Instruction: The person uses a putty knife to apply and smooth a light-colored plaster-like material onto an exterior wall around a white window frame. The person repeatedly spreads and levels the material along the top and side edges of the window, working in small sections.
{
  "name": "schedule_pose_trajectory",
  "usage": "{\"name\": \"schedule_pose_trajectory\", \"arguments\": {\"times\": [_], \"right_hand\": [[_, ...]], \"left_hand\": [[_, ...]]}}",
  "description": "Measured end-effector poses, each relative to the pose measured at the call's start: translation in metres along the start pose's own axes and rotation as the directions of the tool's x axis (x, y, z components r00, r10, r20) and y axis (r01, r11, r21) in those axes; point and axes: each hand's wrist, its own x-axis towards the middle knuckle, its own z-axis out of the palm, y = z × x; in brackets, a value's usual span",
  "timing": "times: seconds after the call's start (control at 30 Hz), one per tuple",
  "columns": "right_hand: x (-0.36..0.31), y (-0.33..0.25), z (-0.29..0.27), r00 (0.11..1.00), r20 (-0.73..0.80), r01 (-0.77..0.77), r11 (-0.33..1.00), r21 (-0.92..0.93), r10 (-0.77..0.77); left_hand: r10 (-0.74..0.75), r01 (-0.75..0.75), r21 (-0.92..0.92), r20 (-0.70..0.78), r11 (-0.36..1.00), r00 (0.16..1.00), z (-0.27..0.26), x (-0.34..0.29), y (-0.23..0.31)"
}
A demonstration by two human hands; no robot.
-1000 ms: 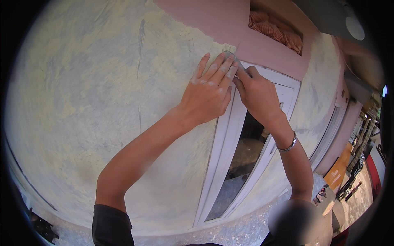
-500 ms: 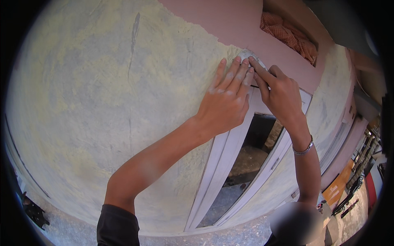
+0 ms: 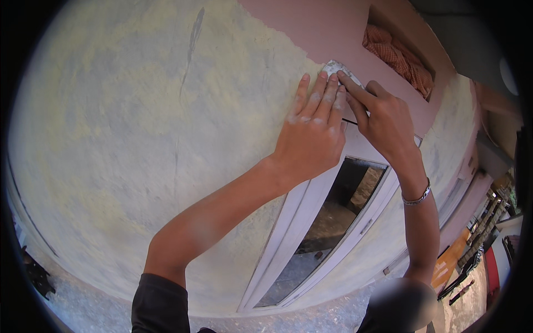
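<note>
Head view: left hand rests spread fingers on a whitish tool; right hand grips it between fingers.

The left forearm is being held diagonally toward the upper right from a bent elbow. The left grip is being held flat, its whitened fingers extended and slightly spread. The right forearm is being held nearly upright; the right grip is being held partly curled alongside, index finger extended.
</note>
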Motion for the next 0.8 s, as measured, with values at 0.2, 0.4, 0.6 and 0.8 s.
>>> {"name": "schedule_pose_trajectory", "arguments": {"times": [0.2,0.4,0.6,0.8], "right_hand": [[0.009,-0.016,0.001,1.0,-0.017,-0.009,0.999,0.032,0.01],[0.018,-0.025,-0.009,0.999,0.042,-0.003,1.0,0.018,0.003],[0.007,-0.026,-0.01,0.998,0.062,-0.014,1.0,0.008,0.013],[0.012,-0.021,-0.011,0.998,0.068,0.015,1.0,0.004,-0.015]], "left_hand": [[-0.02,0.02,0.022,-0.033,1.0,0.999,-0.01,-0.002,-0.004],[-0.012,0.012,-0.007,-0.077,1.0,0.997,-0.02,-0.003,-0.016],[-0.006,0.005,-0.021,-0.058,1.0,0.998,-0.016,-0.01,-0.009],[-0.023,0.019,-0.054,-0.087,0.998,0.996,-0.013,-0.005,-0.007]]}}
